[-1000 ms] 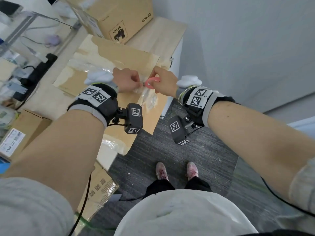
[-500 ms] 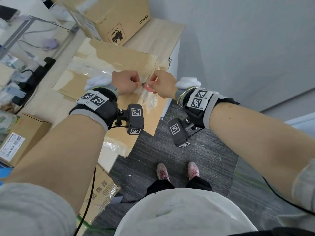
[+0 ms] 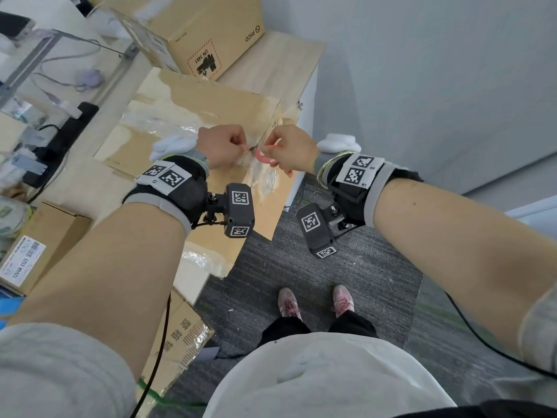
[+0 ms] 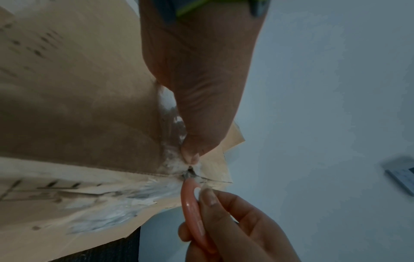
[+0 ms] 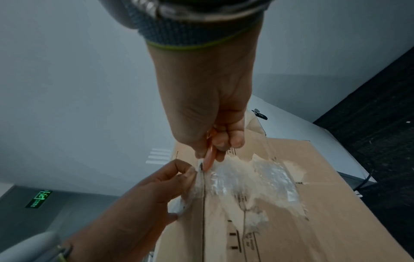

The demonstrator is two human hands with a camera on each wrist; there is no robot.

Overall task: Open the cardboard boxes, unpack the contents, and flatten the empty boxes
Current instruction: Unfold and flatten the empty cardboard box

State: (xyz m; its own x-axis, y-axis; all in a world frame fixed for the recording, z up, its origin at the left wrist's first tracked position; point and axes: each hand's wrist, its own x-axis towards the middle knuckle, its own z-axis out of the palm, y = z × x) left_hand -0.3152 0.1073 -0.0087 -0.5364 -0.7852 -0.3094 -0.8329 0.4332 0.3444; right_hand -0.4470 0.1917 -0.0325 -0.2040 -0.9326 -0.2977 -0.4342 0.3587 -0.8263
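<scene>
A large flattened cardboard box (image 3: 208,107) lies on the wooden desk and hangs over its front edge. Clear tape (image 5: 253,179) is crumpled along its seam. My left hand (image 3: 224,144) pinches the tape (image 4: 179,166) at the box's near corner. My right hand (image 3: 289,149) grips a pink ring-shaped cutter (image 3: 265,156), and its tip (image 4: 190,184) sits at the tape right by my left fingertips (image 5: 190,172). The cutter (image 5: 210,157) shows between my right fingers. The blade is too small to see.
A closed PICO cardboard box (image 3: 205,34) stands at the back of the desk (image 3: 283,58). A smaller labelled box (image 3: 33,248) sits at the left, another printed carton (image 3: 180,336) leans below. Cables and a black power strip (image 3: 60,137) lie left. A grey wall stands right.
Both hands have shifted slightly up and away along the box's seam, staying together at the tape. The grips on tape and cutter are the same.
</scene>
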